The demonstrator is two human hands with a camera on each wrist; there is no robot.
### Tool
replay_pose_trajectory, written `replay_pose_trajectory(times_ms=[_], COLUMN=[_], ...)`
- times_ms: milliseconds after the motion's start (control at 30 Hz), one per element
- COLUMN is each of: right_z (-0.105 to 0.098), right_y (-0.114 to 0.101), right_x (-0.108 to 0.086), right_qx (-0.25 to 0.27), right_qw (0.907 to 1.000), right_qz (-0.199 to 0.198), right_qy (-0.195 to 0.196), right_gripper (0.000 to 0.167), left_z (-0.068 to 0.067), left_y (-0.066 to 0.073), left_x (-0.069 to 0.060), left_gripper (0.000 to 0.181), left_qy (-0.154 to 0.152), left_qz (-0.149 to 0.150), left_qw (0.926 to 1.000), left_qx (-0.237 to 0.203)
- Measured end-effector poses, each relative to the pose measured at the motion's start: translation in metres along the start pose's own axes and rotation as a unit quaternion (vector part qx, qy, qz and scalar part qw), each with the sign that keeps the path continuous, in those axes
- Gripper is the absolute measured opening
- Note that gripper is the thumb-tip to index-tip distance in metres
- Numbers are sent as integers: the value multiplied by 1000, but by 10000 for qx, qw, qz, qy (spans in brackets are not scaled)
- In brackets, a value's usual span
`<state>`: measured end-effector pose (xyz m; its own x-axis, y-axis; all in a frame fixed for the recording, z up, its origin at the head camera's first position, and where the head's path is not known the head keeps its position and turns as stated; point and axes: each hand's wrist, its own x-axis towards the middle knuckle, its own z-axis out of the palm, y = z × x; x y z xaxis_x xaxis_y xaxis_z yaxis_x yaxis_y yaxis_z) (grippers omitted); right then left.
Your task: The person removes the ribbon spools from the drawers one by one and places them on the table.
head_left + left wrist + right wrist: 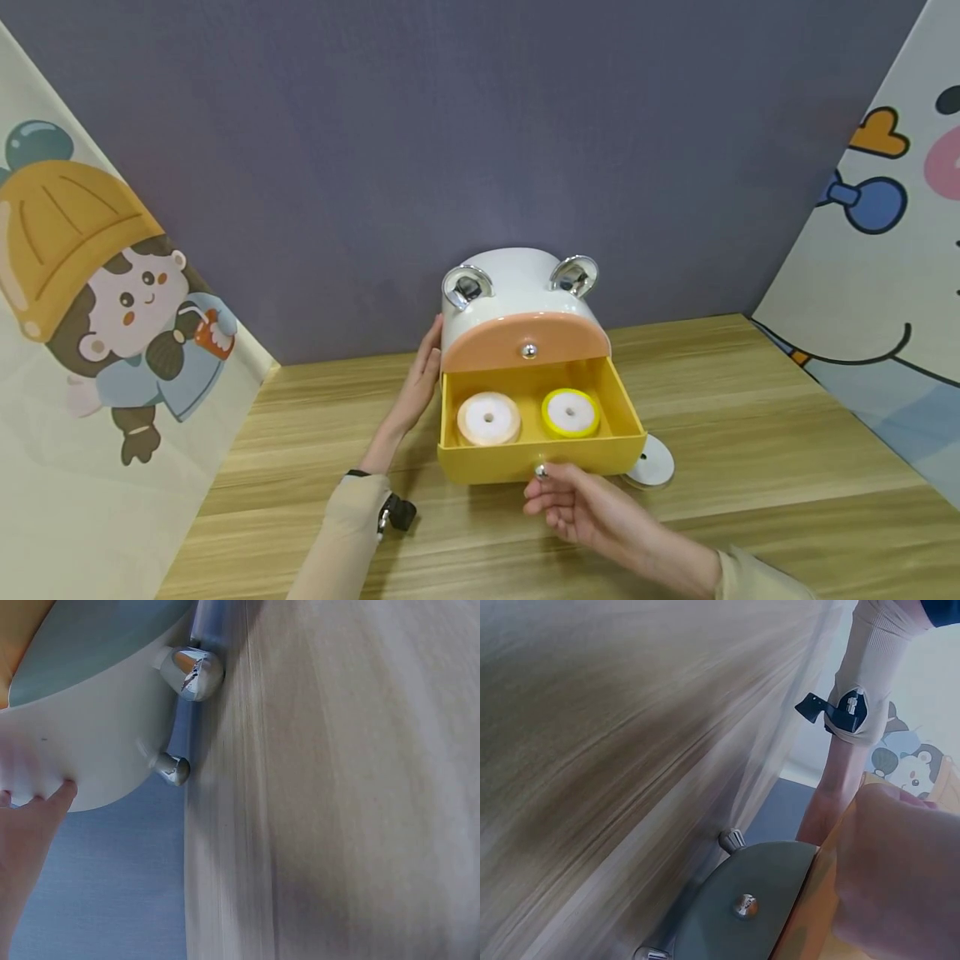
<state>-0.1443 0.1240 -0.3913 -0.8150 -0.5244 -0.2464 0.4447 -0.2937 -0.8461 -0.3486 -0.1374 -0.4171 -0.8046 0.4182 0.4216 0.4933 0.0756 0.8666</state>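
I can read no words, numbers, brands or signs on the white box [519, 283], its orange panel [487, 350], its yellow drawer [487, 465], or the peach-rimmed disc [474, 421] and yellow-rimmed disc [558, 413] inside. On the box's side near my left hand [26, 847], I see one small dark mark [44, 739], too tiny to make out. The left wall [67, 525] and right wall [862, 283] bear cartoon pictures, with no lettering legible to me on either, nor on the black wrist device [402, 513].
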Motion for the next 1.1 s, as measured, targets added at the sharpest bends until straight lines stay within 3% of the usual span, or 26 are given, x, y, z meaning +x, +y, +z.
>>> replay_pose_trajectory(times_ms=[467,700,833,967,1033,1100], right_z=[2,1,2,7,11,16], right_y=[-1,-2,-13,-42,-60,-78], right_x=[-5,-9,-16,-23,-25,-25], right_qx=[4,-186,-627,-1344,-1826,-2563], right_qw=[9994,9941,9849,9704,9615,9459], right_qz=[23,168,6,-493,-768,-1058], right_qy=[-343,-1053,-1614,-1944,-1903,-1682], right_gripper=[31,38,35,35,34,33], left_z=[0,0,1,2,1,1], left_y=[0,1,2,10,18,26], left_x=[-1,0,0,-1,-3,-4], left_gripper=[50,50,52,53,53,53], left_qy=[61,-38,-48,-69,-94,-118], left_qz=[20,-46,-113,-198,-244,-257], left_qw=[10000,9998,9998,9996,9995,9995], left_qx=[-34,-203,-182,-176,-180,-153])
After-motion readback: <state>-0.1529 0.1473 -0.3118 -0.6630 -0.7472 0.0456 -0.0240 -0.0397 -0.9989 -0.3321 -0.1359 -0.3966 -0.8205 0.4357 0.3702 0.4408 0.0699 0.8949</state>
